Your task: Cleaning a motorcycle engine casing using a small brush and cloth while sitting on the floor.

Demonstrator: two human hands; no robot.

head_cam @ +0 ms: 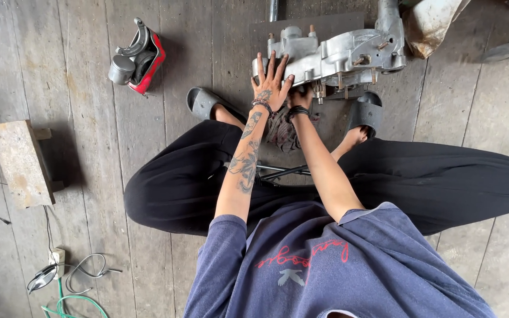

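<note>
A seated person presses the left hand (270, 82), fingers spread flat, against a silver engine crankcase (337, 56) standing on the wooden floor (89, 147) between two black sandals; the right hand (301, 97) reaches beneath the casing, its grip hidden. Nearby, one red tray (148, 62) holds a metal piston and connecting rod.
</note>
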